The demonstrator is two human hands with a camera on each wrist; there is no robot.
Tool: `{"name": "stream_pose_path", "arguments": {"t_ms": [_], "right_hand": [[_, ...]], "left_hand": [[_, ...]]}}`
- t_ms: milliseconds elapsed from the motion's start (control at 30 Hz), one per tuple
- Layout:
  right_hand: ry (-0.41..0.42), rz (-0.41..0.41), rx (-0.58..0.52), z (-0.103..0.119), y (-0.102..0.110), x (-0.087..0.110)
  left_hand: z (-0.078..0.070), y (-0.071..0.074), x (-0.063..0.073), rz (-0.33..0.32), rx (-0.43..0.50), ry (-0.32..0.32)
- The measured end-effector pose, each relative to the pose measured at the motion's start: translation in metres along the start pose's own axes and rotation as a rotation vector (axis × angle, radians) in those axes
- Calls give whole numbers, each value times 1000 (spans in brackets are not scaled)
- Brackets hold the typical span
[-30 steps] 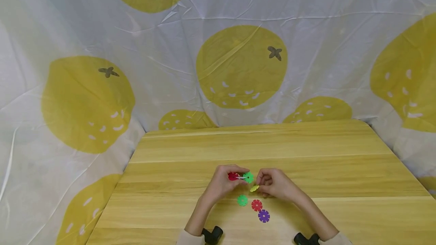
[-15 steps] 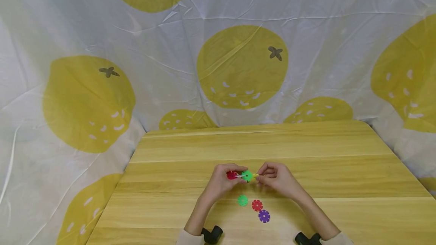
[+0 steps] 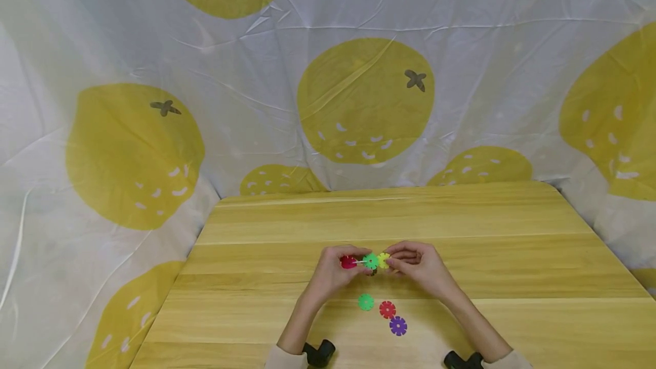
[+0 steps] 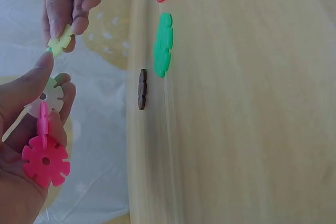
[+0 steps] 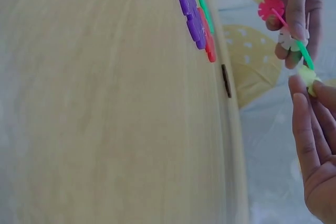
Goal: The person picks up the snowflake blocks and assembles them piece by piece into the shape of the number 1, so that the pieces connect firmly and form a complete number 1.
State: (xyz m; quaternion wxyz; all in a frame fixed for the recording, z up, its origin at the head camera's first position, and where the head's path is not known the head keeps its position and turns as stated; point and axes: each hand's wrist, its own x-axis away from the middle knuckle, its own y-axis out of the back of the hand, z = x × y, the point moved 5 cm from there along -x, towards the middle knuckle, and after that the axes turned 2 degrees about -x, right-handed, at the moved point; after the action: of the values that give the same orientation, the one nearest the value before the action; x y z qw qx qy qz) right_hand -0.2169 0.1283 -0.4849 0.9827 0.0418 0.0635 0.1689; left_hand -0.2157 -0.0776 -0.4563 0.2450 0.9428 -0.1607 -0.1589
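My left hand (image 3: pixel 328 279) holds a short chain of notched plastic interlocking discs above the table. In the left wrist view the chain has a pink disc (image 4: pixel 46 162) near the palm, another pink one edge-on, and a white disc (image 4: pixel 51 98). The thumb and fingers pinch it near a green disc (image 3: pixel 370 261), which is mostly hidden in that view. Between thumb and fingers, my right hand (image 3: pixel 422 267) pinches a yellow disc (image 3: pixel 383 259), its edge right at the green disc's rim.
On the wooden table (image 3: pixel 256 278) below the hands lie a loose green disc (image 3: pixel 366 302), a red disc (image 3: pixel 387 310) and a purple disc (image 3: pixel 398 326). A dark brown disc (image 4: pixel 142 89) lies farther back. Behind the table hangs a lemon-print cloth (image 3: pixel 487 84).
My right hand has raised the yellow disc from below the chain to the green disc's right edge, and its face has turned toward the head view. My left hand has stayed nearly in place.
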Motion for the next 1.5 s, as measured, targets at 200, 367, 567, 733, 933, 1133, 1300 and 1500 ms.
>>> {"name": "stream_pose_path", "arguments": {"t_ms": [200,367,567,733,933,1133,1300,1500], "right_hand": [[32,-47,17,2,1,0],[62,-53,18,3,1,0],[91,-33,51,3,-1,1],[87,-28,65,4,-2,2],[90,-15,14,5,-3,3],[78,-5,-2,5,-4,3],[67,-39,-2,5,-7,3],[64,-67,18,6,-9,4]], "left_hand": [[0,1,-1,-6,23,6],[1,1,0,1,28,-1],[3,1,1,34,8,21],[2,0,1,72,18,39],[3,-1,0,79,87,60],[3,-4,-1,86,87,38],[3,-3,0,79,100,40],[3,-2,0,86,96,53]]}}
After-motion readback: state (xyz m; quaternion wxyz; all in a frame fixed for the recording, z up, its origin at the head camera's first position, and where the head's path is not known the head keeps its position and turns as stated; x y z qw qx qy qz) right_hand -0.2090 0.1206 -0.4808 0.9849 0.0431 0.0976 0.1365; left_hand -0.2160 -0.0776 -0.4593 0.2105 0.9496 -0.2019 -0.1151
